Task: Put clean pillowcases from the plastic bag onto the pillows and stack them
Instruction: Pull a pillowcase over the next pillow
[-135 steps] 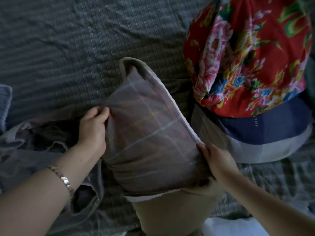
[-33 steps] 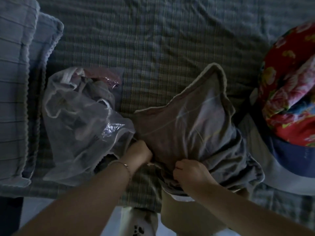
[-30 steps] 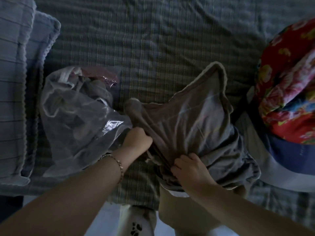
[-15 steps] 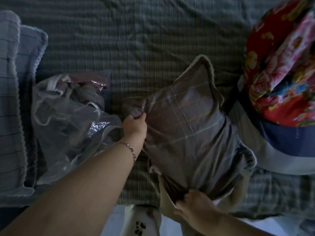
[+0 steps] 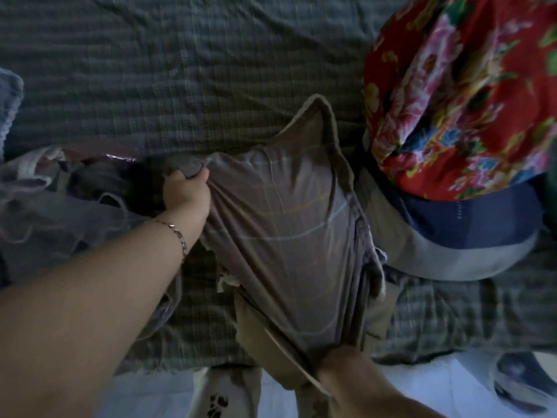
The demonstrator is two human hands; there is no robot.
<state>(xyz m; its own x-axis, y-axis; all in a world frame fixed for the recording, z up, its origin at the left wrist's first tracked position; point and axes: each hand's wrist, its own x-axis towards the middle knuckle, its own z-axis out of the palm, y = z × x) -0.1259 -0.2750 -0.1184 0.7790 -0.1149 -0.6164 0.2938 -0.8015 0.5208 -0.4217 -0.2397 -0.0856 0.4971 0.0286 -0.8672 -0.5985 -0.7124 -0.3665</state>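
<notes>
A grey-brown checked pillowcase [image 5: 289,224] covers most of a tan pillow [image 5: 265,351] that leans over the near edge of the bed. My left hand [image 5: 187,193] grips the pillowcase's far left corner. My right hand [image 5: 343,362] grips the bunched open end of the pillowcase near the pillow's bare lower part. The clear plastic bag [image 5: 60,206] with folded cloth inside lies crumpled to the left of my left arm.
A checked grey-green sheet [image 5: 180,70] covers the bed. A red floral bundle [image 5: 458,95] sits on a blue and grey pillow [image 5: 470,239] at the right. The edge of a striped blue pillow [image 5: 9,98] shows at far left. White floor lies below the bed.
The pillowcase has been pulled further down over the pillow and is stretched taut. My right hand moved toward me with the open end. The view shifted right, so the striped pillows mostly left the frame.
</notes>
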